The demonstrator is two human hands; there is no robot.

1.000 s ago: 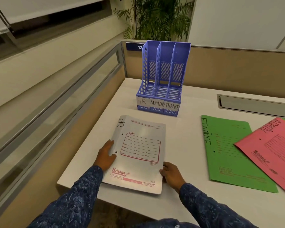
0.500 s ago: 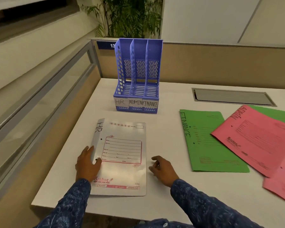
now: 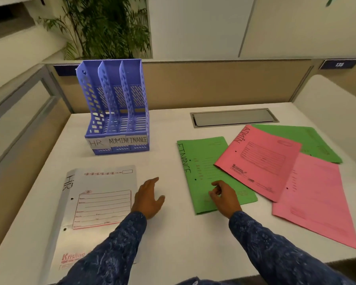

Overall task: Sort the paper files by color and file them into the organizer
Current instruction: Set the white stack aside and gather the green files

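Organizer [image 3: 116, 112] labelled HR, ADMIN, FINANCE, files likewise

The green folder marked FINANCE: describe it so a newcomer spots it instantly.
Start at the blue organizer on the desk and look right. The green folder lies flat under the right hand. Unlike the other green one behind, it has FINANCE handwritten along its left edge.

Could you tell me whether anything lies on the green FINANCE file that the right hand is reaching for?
Yes. The pink ADMIN file overlaps the upper right corner of the green FINANCE file. The right hand is over its bare lower part.
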